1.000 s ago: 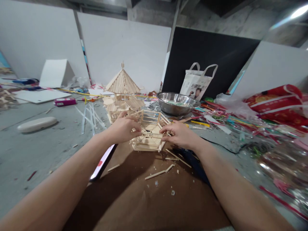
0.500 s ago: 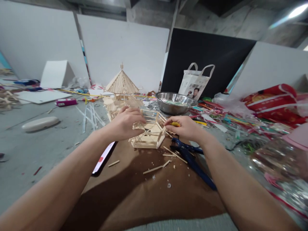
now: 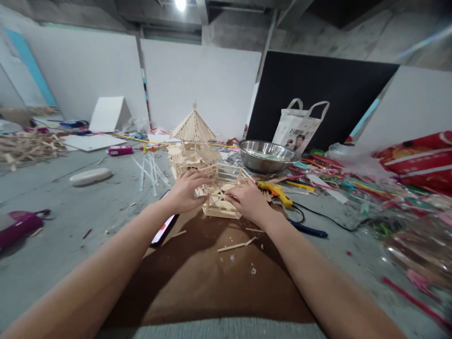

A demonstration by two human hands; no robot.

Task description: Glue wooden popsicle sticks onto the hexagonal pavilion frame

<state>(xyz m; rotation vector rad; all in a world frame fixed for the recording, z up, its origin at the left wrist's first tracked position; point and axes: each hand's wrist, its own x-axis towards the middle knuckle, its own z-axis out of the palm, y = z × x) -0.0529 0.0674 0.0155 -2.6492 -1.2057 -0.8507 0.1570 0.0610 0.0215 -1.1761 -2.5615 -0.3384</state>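
Left hand [image 3: 189, 190]: my thumb and fingers curve loosely apart at the frame's left side; I cannot tell whether they pinch a stick.
Right hand [image 3: 248, 200]: my fingers bunch closer together over the frame's right side; any grip is hidden from me.
Stick frame [image 3: 222, 210]: between my two sets of fingers, neither hand clearly nearer; many-sided, no plain long axis.
Phone [image 3: 163, 231]: nearer me than my left fingers.
Glue gun [image 3: 278, 191]: just right of my right fingers.
Loose sticks [image 3: 233, 247]: nearer me than my right fingers.
Stick pavilion [image 3: 194, 129]: beyond my left fingers.
Metal bowl [image 3: 259, 165]: beyond my right fingers, pale greenish stuff inside, too blurred to name.
Bag [image 3: 293, 126]: farther, behind the bowl, upright; contents hidden.
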